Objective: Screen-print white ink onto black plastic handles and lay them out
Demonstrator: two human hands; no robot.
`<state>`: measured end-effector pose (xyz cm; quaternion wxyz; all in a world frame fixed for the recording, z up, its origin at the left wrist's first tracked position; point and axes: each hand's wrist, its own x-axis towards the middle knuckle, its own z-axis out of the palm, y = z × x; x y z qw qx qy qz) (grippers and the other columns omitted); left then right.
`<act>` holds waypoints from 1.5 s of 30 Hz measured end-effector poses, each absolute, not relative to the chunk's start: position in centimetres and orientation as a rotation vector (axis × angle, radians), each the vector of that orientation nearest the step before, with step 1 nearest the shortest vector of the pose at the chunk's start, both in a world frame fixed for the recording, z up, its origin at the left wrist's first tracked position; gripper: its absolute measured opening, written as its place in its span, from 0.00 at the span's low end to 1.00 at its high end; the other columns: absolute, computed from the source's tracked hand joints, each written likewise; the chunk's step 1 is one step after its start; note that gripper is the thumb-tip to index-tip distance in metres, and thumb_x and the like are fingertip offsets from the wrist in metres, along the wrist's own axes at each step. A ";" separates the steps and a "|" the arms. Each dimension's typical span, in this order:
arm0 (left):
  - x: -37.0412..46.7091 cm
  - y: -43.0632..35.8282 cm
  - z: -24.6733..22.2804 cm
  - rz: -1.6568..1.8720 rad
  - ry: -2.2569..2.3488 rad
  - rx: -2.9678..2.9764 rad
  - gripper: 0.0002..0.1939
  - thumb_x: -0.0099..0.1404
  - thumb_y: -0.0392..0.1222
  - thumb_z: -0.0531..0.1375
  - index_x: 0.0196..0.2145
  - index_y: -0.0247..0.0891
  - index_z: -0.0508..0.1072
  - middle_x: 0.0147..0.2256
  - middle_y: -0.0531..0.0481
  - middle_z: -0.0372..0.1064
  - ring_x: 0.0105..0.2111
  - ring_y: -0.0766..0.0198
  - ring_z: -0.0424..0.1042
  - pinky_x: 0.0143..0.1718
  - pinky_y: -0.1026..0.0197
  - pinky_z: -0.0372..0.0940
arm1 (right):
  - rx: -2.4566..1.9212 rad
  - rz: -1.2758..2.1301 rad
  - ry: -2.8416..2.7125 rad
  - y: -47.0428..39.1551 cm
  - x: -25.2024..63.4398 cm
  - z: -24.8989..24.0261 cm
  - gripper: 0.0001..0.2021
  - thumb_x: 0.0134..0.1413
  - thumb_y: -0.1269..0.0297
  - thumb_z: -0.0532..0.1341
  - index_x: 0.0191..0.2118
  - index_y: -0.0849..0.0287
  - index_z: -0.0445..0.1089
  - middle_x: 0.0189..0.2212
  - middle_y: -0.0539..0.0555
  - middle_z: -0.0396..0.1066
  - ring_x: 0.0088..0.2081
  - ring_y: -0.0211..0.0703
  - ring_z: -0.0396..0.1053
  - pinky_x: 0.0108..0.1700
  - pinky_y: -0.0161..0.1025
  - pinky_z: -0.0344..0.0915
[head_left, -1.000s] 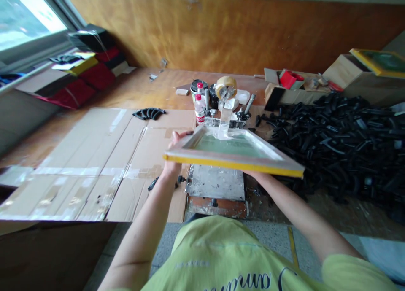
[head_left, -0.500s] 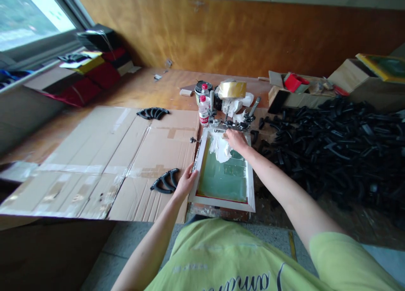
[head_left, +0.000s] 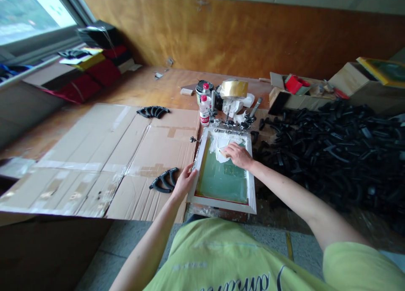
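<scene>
A screen-printing frame (head_left: 252,194) with a pale rim and green mesh lies in front of me, hinged at its far end to a metal clamp (head_left: 230,126). My left hand (head_left: 186,179) is closed on the frame's left rim. Over the upper part of the mesh, my right hand (head_left: 238,155) grips a small tan-edged squeegee (head_left: 224,153), mostly hidden by the fingers. White ink (head_left: 218,143) is smeared on the mesh around it. Left of my left hand, black curved plastic parts (head_left: 164,180) rest on cardboard.
Flattened cardboard (head_left: 104,156) covers the table's left side, with more black curved parts (head_left: 153,111) farther back. Bottles with red caps (head_left: 204,111) and a roll of tape (head_left: 234,88) stand behind the clamp. A large heap of black parts (head_left: 332,156) fills the right.
My right hand has drawn the squeegee toward me, from the frame's far end down onto the mesh. My left hand stays at the left rim.
</scene>
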<state>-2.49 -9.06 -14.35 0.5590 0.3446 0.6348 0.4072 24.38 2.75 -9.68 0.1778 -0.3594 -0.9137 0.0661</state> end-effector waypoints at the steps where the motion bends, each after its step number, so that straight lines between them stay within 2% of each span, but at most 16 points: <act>1: -2.5 -9.1 -14.2 0.958 1.491 0.812 0.37 0.56 0.57 0.63 0.59 0.37 0.64 0.29 0.50 0.73 0.22 0.67 0.68 0.22 0.67 0.60 | -0.969 0.199 -2.594 2.3 24.6 -9.9 0.12 0.56 0.77 0.53 0.38 0.60 0.72 0.38 0.58 0.71 0.46 0.49 0.64 0.47 0.42 0.62; 6: -2.6 -9.1 -12.6 0.947 1.475 0.814 0.39 0.55 0.58 0.64 0.60 0.38 0.64 0.29 0.51 0.74 0.23 0.66 0.69 0.23 0.67 0.61 | -0.979 0.370 -2.561 3.7 25.1 -8.9 0.07 0.57 0.69 0.59 0.41 0.57 0.72 0.37 0.54 0.72 0.41 0.46 0.68 0.45 0.41 0.64; 11: -3.2 -8.7 -7.9 0.948 1.372 0.825 0.41 0.54 0.59 0.65 0.61 0.41 0.63 0.31 0.52 0.74 0.25 0.66 0.69 0.24 0.67 0.61 | -1.383 0.262 -2.329 10.2 23.8 -5.7 0.28 0.50 0.66 0.66 0.59 0.49 0.64 0.46 0.52 0.72 0.42 0.46 0.70 0.45 0.41 0.65; 13: -3.2 -8.1 -5.6 0.972 1.344 0.830 0.37 0.55 0.62 0.63 0.57 0.39 0.68 0.32 0.51 0.74 0.26 0.65 0.69 0.24 0.66 0.61 | -1.475 0.164 -2.210 11.9 25.3 -4.7 0.30 0.51 0.65 0.65 0.61 0.51 0.62 0.45 0.54 0.72 0.41 0.48 0.70 0.45 0.42 0.65; 16: -2.5 -6.2 -2.6 1.157 1.287 0.891 0.31 0.59 0.64 0.58 0.49 0.36 0.74 0.39 0.47 0.74 0.34 0.61 0.73 0.30 0.64 0.65 | -1.637 0.087 -1.932 12.3 29.9 -4.8 0.22 0.56 0.64 0.60 0.57 0.56 0.65 0.38 0.55 0.74 0.38 0.48 0.70 0.44 0.43 0.64; 19: -1.3 -3.3 -0.1 1.360 1.104 0.941 0.26 0.61 0.60 0.58 0.48 0.38 0.73 0.46 0.46 0.72 0.43 0.59 0.72 0.36 0.64 0.68 | -1.831 0.127 -1.716 10.2 33.7 -7.5 0.13 0.57 0.65 0.56 0.45 0.61 0.71 0.32 0.56 0.74 0.36 0.48 0.70 0.42 0.43 0.64; 21: -0.5 -1.4 1.0 1.365 1.029 0.930 0.25 0.62 0.60 0.56 0.47 0.37 0.72 0.43 0.44 0.72 0.42 0.59 0.73 0.35 0.63 0.68 | -1.839 0.248 -1.752 7.8 34.1 -10.2 0.11 0.57 0.64 0.56 0.41 0.61 0.72 0.31 0.56 0.74 0.35 0.48 0.70 0.42 0.43 0.65; 23: 0.2 -0.4 1.2 1.388 1.036 0.877 0.27 0.63 0.62 0.54 0.46 0.36 0.71 0.39 0.43 0.73 0.39 0.60 0.74 0.32 0.64 0.68 | -1.700 0.400 -1.947 5.3 32.7 -12.5 0.13 0.56 0.62 0.59 0.45 0.60 0.70 0.34 0.55 0.74 0.37 0.46 0.70 0.43 0.42 0.65; 26: 1.3 -1.4 -0.9 1.425 1.092 0.768 0.29 0.63 0.63 0.54 0.52 0.39 0.68 0.40 0.44 0.74 0.37 0.62 0.74 0.30 0.65 0.68 | -1.478 0.433 -2.260 2.3 29.3 -14.0 0.15 0.54 0.65 0.63 0.48 0.57 0.70 0.40 0.55 0.73 0.44 0.46 0.68 0.48 0.43 0.64; 29: 2.7 -4.9 -4.9 1.055 1.112 0.671 0.32 0.61 0.61 0.59 0.53 0.36 0.67 0.44 0.38 0.74 0.36 0.59 0.75 0.28 0.64 0.68 | -1.451 0.306 -2.302 -0.4 25.9 -13.1 0.06 0.57 0.67 0.62 0.41 0.57 0.72 0.39 0.56 0.72 0.44 0.47 0.66 0.49 0.45 0.62; 31: 3.6 -7.8 -7.6 0.837 1.104 0.579 0.32 0.59 0.62 0.59 0.52 0.35 0.68 0.45 0.35 0.74 0.37 0.56 0.76 0.28 0.62 0.68 | -1.351 0.243 -2.318 -2.8 23.6 -12.2 0.05 0.59 0.65 0.60 0.40 0.56 0.73 0.36 0.56 0.71 0.43 0.47 0.65 0.48 0.45 0.62; 34: 3.2 -11.4 -11.0 0.856 1.155 0.440 0.27 0.59 0.62 0.60 0.42 0.34 0.72 0.40 0.38 0.76 0.34 0.58 0.76 0.27 0.62 0.67 | -0.991 0.250 -2.515 -5.8 21.5 -11.6 0.09 0.61 0.62 0.59 0.44 0.54 0.73 0.34 0.54 0.71 0.41 0.46 0.65 0.46 0.43 0.63; 36: 1.1 -13.3 -12.9 0.935 1.265 0.360 0.23 0.61 0.59 0.59 0.34 0.32 0.73 0.34 0.41 0.77 0.29 0.62 0.75 0.26 0.64 0.66 | -0.899 0.284 -2.585 -6.1 22.5 -12.0 0.10 0.62 0.64 0.57 0.46 0.54 0.73 0.35 0.53 0.72 0.41 0.44 0.66 0.45 0.41 0.63; 39: -4.5 -15.7 -16.0 1.034 1.568 0.183 0.20 0.67 0.52 0.51 0.31 0.32 0.72 0.29 0.44 0.76 0.25 0.65 0.73 0.25 0.65 0.65 | -1.358 0.209 -2.412 -3.5 28.3 -13.0 0.13 0.60 0.74 0.54 0.41 0.56 0.75 0.37 0.54 0.73 0.41 0.43 0.67 0.44 0.39 0.63; 42: -10.1 -17.8 -19.1 1.036 1.844 0.071 0.18 0.68 0.47 0.47 0.33 0.34 0.71 0.27 0.46 0.75 0.23 0.64 0.72 0.23 0.64 0.66 | -1.884 0.049 -2.187 0.5 35.7 -14.4 0.21 0.53 0.81 0.53 0.49 0.57 0.73 0.44 0.59 0.71 0.47 0.47 0.65 0.46 0.40 0.64; 45: -13.2 -18.7 -21.2 0.876 1.972 0.077 0.17 0.67 0.47 0.47 0.32 0.35 0.69 0.23 0.45 0.73 0.19 0.62 0.70 0.21 0.62 0.66 | -2.056 0.113 -2.214 3.3 40.2 -16.1 0.23 0.50 0.80 0.56 0.51 0.57 0.72 0.50 0.58 0.69 0.50 0.49 0.64 0.49 0.41 0.63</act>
